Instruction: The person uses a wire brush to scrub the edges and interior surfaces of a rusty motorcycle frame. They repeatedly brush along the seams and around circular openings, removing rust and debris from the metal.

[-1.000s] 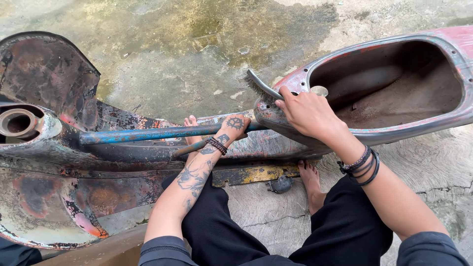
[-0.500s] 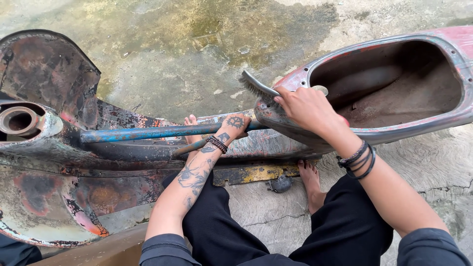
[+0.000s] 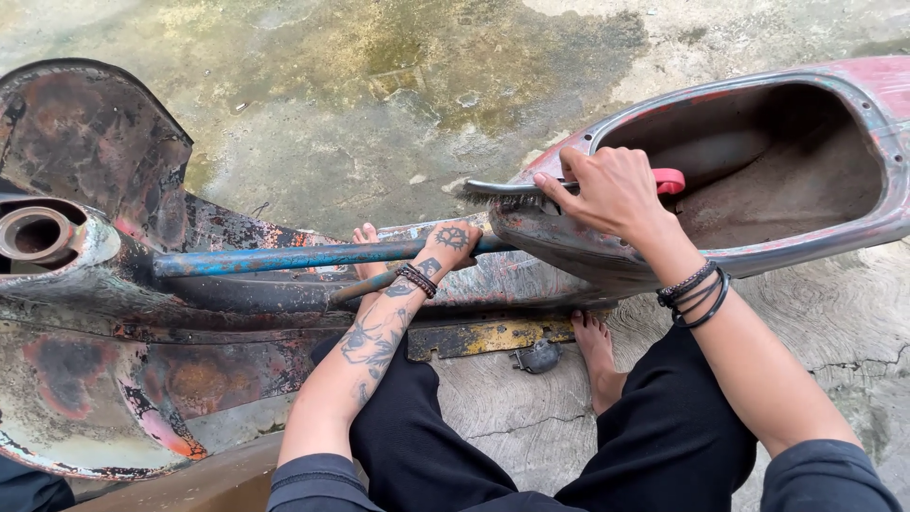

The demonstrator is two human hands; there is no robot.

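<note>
- My right hand point(image 3: 611, 190) is clenched around a wire brush point(image 3: 559, 187); I see its red handle end just right of the knuckles and its bristled head pointing left.
- The brush head rests against the near-left rim of the rusted scooter body shell point(image 3: 758, 256), where the shell narrows to a point.
- My left hand point(image 3: 445, 248) is closed on a blue steel tube point(image 3: 284, 258), fingers wrapped over it from the near side; the forearm is tattooed and carries a beaded bracelet point(image 3: 415, 280) at the wrist.
- The tube runs left from my left hand towards the steering-head opening point(image 3: 36, 235), a round rusty collar at the far left.
- Several dark cord bracelets point(image 3: 697, 294) circle my right wrist.
- The shell's open cavity, right of my right hand, shows a bare, dusty brown interior.
- Below the tube lies the corroded floor panel point(image 3: 123, 379), with patches of red paint and rust.
- A yellow-painted strip point(image 3: 493, 335) lies along the frame's near edge, between my forearms.
- My bare foot point(image 3: 597, 351) rests on the concrete ground point(image 3: 379, 95) just beside that strip, with a small dark metal part point(image 3: 538, 357) to its left.
- Black trousers cover my knees in the near foreground.
</note>
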